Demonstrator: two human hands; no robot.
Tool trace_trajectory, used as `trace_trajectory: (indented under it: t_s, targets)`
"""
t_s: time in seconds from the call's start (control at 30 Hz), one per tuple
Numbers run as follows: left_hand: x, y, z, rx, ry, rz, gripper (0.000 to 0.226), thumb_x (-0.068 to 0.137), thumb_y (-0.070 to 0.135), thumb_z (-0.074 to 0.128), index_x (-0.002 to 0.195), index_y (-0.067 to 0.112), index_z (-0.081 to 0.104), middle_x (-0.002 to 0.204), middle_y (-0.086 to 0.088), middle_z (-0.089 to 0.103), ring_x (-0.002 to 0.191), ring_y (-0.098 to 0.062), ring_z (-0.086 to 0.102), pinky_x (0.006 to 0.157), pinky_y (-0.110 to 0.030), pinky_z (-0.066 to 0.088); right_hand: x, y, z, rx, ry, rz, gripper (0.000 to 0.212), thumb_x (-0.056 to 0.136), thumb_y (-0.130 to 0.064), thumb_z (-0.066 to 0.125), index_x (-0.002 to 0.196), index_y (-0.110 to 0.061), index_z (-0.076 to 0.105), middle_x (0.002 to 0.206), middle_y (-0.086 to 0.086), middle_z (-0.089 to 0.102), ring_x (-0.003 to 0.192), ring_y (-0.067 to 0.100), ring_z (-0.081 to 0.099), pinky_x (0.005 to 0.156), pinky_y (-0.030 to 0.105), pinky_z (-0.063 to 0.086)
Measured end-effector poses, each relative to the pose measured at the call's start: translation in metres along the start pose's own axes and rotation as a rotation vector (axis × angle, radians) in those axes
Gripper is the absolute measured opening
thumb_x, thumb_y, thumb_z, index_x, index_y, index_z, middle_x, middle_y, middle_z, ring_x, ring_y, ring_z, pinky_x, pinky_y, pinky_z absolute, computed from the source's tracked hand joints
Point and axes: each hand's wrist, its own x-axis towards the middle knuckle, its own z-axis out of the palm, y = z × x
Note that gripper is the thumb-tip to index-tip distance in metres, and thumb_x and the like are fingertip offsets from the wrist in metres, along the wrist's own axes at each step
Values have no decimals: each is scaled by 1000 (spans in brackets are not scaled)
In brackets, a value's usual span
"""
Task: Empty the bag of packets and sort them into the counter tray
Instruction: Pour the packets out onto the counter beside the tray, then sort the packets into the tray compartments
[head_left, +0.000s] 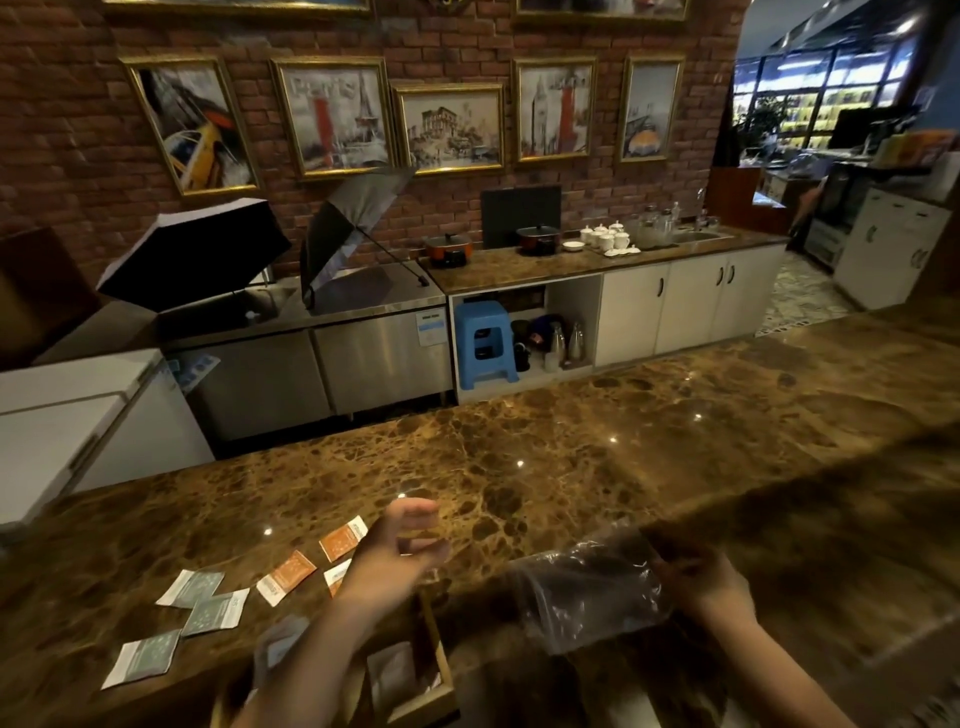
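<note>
My right hand (698, 584) pinches one end of a clear, empty-looking plastic bag (584, 595), which hangs just above the brown marble counter (597, 457). My left hand (400, 556) hovers over the counter with its fingers loosely curled apart and nothing in it. Three orange packets (287, 575) lie flat beside my left hand; one is partly hidden by the wrist. Three grey-green packets (214, 613) are spread out further left. A wooden tray (434, 660) sits at the near edge under my left forearm, with a pale packet (392, 675) in one compartment.
Behind the counter run a steel worktop (363, 291) with an open umbrella (353, 228), a blue stool (483, 343), and white cabinets (691, 301) topped with pots and white jars. A white chest (67, 415) stands at left.
</note>
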Motion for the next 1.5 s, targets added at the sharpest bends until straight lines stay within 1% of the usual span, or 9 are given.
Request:
trace_trajectory:
  t_s: [0.23, 0.37, 0.47, 0.63, 0.73, 0.87, 1.0, 1.2, 1.5]
  targets:
    - [-10, -29, -32, 76, 129, -6, 43, 87, 3, 73, 122, 21, 57, 107, 10, 66, 89, 4, 62, 58, -9, 47, -29, -18, 0, -272, 125, -94, 41, 88, -48, 65, 122, -25, 61, 117, 9, 63, 107, 30, 62, 87, 45, 55]
    - [-25, -51, -70, 145, 237, -4, 51, 84, 5, 76, 102, 48, 57, 109, 0, 69, 90, -7, 66, 67, -17, 48, -51, -62, 16, -291, 93, -252, 31, 93, -29, 64, 121, -16, 63, 117, 13, 64, 103, 31, 62, 78, 39, 49]
    - [-38, -70, -97, 131, 337, -50, 61, 81, 7, 81, 89, 62, 55, 102, 1, 69, 90, -11, 68, 71, -21, 49, -70, -94, 37, -215, -2, -417, 21, 93, -21, 68, 112, -15, 66, 109, 11, 68, 92, 23, 64, 77, 37, 53]
    - [-61, -98, -127, 159, 429, -72, 49, 77, 5, 83, 92, 47, 63, 98, 2, 73, 90, -14, 70, 89, -37, 54, -96, -142, 82, -231, -257, -507, 11, 90, -24, 69, 98, -17, 68, 91, 1, 72, 86, 18, 70, 76, 36, 61]
    - [-67, -114, -136, 207, 389, -107, 48, 80, 11, 81, 99, 52, 63, 101, 14, 73, 97, -9, 70, 94, -36, 55, -124, -167, 114, -253, -364, -658, 18, 93, -28, 67, 111, -29, 67, 104, -9, 71, 98, 9, 68, 89, 34, 58]
    - [-76, -112, -135, 389, 222, -151, 40, 89, 19, 71, 119, 44, 60, 114, 19, 66, 108, -3, 61, 82, -4, 41, -168, -188, 157, -302, -493, -748, 28, 92, -28, 68, 119, -34, 64, 115, -14, 66, 106, 3, 62, 97, 27, 53]
    - [-74, -109, -125, 535, 131, -140, 47, 93, 32, 62, 138, 42, 50, 134, 15, 61, 122, -10, 57, 91, -23, 43, -205, -186, 191, -424, -585, -916, 34, 91, -32, 70, 123, -34, 62, 120, -13, 65, 109, 5, 60, 98, 26, 51]
    - [-70, -111, -123, 545, 147, -81, 36, 90, 41, 66, 123, 48, 55, 121, 15, 67, 108, -4, 61, 91, -27, 50, -221, -172, 216, -515, -495, -1036, 53, 85, -34, 74, 133, -42, 52, 135, -12, 60, 125, 13, 54, 105, 33, 47]
    - [-66, -114, -126, 469, 202, -77, 22, 89, 27, 66, 103, 43, 64, 106, 18, 67, 98, -4, 62, 87, -28, 53, -218, -166, 226, -270, -476, -843, 49, 78, -36, 82, 120, -43, 56, 118, -18, 65, 111, 2, 60, 96, 28, 54]
